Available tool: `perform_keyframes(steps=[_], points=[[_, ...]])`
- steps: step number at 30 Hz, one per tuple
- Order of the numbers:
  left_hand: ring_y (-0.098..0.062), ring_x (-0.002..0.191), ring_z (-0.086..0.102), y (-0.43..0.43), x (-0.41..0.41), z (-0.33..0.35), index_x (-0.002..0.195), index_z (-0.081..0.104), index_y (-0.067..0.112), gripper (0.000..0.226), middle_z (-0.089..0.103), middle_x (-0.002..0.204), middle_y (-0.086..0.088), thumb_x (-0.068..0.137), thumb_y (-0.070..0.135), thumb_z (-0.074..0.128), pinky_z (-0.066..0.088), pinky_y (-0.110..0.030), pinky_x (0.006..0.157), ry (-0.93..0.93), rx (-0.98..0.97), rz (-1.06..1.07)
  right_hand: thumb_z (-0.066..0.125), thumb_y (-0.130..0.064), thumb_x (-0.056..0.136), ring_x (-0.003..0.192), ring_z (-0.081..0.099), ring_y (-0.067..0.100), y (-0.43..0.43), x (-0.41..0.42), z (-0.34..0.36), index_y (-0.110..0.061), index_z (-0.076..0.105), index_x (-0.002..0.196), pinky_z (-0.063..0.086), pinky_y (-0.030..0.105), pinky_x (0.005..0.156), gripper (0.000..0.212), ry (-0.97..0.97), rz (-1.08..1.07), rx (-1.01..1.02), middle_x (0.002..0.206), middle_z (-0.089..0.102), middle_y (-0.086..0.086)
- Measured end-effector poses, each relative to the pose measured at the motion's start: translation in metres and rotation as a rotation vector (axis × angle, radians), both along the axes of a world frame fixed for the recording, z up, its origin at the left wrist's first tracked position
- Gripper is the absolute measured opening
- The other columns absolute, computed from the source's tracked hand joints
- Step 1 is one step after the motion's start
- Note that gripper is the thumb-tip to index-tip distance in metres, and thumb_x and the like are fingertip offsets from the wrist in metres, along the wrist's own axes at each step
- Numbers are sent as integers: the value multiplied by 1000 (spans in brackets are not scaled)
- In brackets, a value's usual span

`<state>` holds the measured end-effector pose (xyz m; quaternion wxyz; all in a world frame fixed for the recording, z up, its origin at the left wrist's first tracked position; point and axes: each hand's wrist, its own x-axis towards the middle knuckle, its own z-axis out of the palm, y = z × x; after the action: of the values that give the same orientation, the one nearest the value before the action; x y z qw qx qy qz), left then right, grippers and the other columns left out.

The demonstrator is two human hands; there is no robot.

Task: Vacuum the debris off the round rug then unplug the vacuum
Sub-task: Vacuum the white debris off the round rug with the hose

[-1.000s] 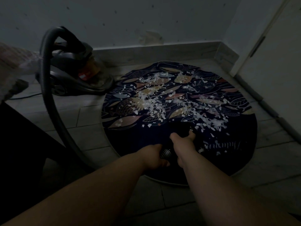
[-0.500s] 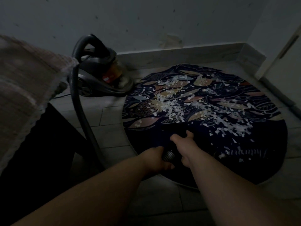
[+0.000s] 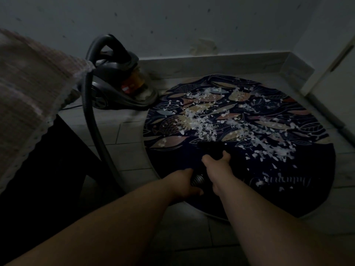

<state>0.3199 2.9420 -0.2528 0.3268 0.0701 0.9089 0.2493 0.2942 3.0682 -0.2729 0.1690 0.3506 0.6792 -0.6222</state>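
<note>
A round dark rug with a leaf pattern lies on the tiled floor. White paper scraps are strewn across its middle and right. The dark canister vacuum stands against the wall left of the rug. Its grey hose arcs up from the canister, down along the floor and back to my hands. My left hand grips the ribbed end of the hose. My right hand grips the black handle just ahead of it, over the rug's near left part. The nozzle tip is too dark to make out.
A cloth-covered piece of furniture with a dark side fills the left. A skirting board runs along the back wall. A white door stands at the right. A thin cable trails left behind the vacuum.
The view has swung left, so rug and vacuum sit further right in frame. Both hands keep the same hold on hose and handle.
</note>
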Motion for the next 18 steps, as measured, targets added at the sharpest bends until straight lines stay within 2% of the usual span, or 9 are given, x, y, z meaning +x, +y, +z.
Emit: perform_keyframes(steps=[4,14,18], points=[[-24,122,49,12,1,0,136,40,13,63,48,137,-10,85,38,66,40,-27,99,-19,26,-10,59,-29,91,115,49,37,13,1,-2,-34,7,154,47,51,97,82,1,-7,30,143,42,17],[-24,120,51,-7,3,-4,134,41,13,61,50,134,-10,84,38,65,41,-25,92,-8,-10,47,62,-32,87,117,51,40,-9,-6,-8,-44,6,151,48,57,96,86,-13,62,-39,145,42,16],[-24,119,51,-27,4,-7,134,40,12,61,51,134,-10,84,38,66,41,-23,89,3,-37,98,62,-31,88,116,52,39,-30,-11,-13,-43,5,151,48,57,96,87,-26,123,-71,144,42,15]])
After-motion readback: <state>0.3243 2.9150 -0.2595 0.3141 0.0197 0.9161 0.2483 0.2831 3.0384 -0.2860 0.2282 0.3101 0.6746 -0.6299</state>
